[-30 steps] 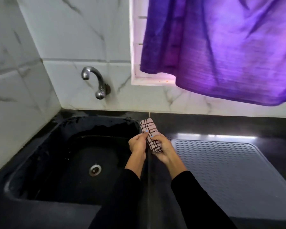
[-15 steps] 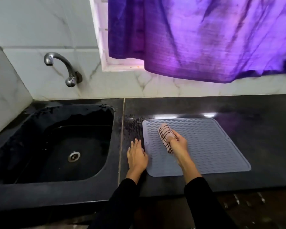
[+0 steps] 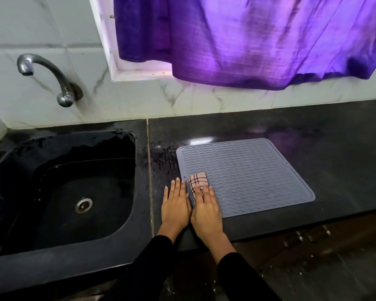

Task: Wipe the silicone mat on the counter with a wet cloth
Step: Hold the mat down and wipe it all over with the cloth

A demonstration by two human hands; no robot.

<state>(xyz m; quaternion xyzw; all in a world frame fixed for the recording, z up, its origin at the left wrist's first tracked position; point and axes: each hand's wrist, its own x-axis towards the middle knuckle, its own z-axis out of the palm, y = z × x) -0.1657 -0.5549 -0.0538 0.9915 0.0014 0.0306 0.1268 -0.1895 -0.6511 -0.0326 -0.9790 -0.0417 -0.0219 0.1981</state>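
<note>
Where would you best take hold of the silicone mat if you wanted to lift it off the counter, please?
Grip the silicone mat at its near right corner, coming from the right. It lies flat on the counter, that corner is bare, and both hands and the cloth crowd the left edge.

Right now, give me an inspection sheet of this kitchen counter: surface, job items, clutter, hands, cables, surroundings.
Surface: black counter, glossy, with water droplets between the sink and the mat.
Job's things: grey silicone mat lies flat on the counter; checked cloth sits folded on the mat's near left part.
Clutter: nothing seen.
Hands: right hand presses flat on the cloth, fingers straight; left hand rests flat on the counter at the mat's left edge.
Cables: nothing seen.
Surroundings: black sink to the left, wet inside; tap on the tiled wall, no water running; purple curtain over the window.
</note>
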